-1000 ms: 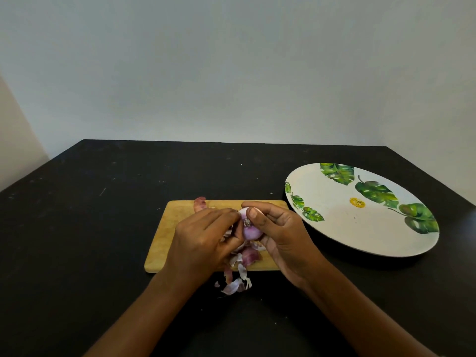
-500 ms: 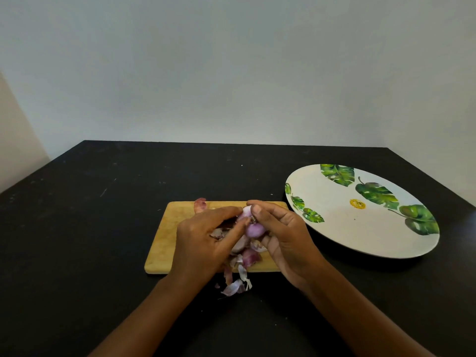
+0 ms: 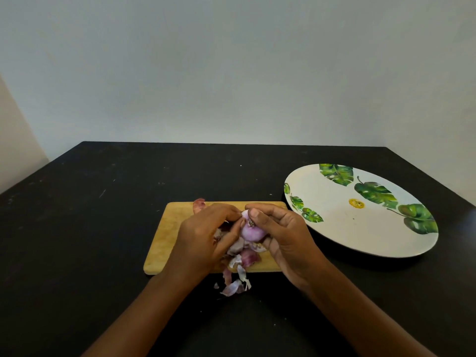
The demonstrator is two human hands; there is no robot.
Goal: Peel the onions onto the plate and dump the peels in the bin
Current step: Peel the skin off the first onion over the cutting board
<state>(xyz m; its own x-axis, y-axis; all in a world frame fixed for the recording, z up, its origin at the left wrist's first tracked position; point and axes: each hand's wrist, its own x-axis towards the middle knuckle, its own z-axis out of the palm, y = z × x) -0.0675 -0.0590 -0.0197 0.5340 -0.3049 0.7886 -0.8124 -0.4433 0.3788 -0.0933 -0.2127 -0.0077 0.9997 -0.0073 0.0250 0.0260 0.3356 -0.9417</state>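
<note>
Wooden board (image 3: pixel 164 238) carries loose peels (image 3: pixel 246 257); the leaf-print plate (image 3: pixel 334 228) holds nothing. Your right hand (image 3: pixel 286 238) grips the onion (image 3: pixel 249 231); your left hand (image 3: pixel 203 240) pinches its skin.

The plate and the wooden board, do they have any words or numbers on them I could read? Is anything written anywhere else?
No words or numbers can be read anywhere.
Plate: only painted green leaves and a small yellow mark, too small to tell if it holds letters.
Wooden board: plain, no print.
Table: bare black top, only scuffs.
Onion, left hand, right hand: no label or sticker.
</note>
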